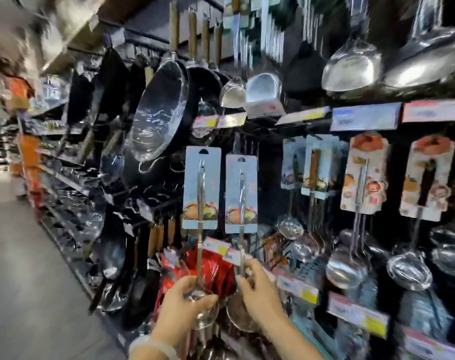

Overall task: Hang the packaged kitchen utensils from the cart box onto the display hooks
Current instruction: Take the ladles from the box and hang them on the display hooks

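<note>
Two steel ladles on pale blue backing cards stand upright in front of the dark display wall. My left hand grips the bowl end of the left ladle. My right hand holds the right ladle low on its handle, just above its bowl. Both cards have a hang hole at the top, level with the row of carded utensils hanging to the right. The cart box is out of view. The picture is blurred by motion.
Plastic-wrapped woks hang at the upper left. Steel spatulas hang above, skimmers and ladles to the right. Price-tag rails jut out. The aisle floor lies left, with a person in orange far down it.
</note>
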`<state>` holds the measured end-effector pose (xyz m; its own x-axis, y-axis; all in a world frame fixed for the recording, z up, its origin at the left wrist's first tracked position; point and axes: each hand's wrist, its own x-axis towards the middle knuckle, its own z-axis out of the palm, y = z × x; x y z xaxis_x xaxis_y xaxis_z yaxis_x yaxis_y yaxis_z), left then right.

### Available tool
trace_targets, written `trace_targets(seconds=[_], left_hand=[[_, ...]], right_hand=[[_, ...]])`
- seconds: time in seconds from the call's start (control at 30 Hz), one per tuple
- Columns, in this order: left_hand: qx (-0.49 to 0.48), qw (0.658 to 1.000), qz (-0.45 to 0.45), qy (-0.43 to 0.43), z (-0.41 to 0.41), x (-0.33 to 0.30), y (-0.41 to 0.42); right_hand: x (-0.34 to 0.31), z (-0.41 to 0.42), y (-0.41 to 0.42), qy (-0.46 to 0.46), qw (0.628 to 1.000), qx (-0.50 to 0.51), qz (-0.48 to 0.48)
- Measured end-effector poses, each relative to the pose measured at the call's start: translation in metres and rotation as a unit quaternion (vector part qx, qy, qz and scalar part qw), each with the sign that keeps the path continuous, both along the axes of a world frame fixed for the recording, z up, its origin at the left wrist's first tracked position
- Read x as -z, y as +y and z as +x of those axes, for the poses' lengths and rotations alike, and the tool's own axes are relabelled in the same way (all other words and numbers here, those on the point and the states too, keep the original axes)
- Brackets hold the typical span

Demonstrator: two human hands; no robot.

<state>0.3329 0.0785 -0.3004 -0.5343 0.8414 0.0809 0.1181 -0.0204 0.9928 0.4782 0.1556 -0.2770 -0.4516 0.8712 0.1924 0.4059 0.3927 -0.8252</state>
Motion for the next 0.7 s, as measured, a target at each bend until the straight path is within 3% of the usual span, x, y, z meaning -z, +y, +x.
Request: trace_targets(seconds=[0.13, 0.43, 0.7], left_hand=[[0.007, 1.0, 0.011, -0.002, -0.029, 0.004, 0.05], [0.135, 0.99, 0.027, 0.039, -0.097, -0.008, 0.159], [0.22, 0.972, 0.025, 0.081, -0.151, -0.014, 0.208]], right_hand=[[0.002, -0.028, 0.042, -0.022, 0.999, 0.027, 0.01], [-0.014, -0.082, 0.116, -0.007, 0.983, 0.179, 0.032], [-0.026, -0.122, 0.127, 0.03, 0.96, 0.277, 0.029]])
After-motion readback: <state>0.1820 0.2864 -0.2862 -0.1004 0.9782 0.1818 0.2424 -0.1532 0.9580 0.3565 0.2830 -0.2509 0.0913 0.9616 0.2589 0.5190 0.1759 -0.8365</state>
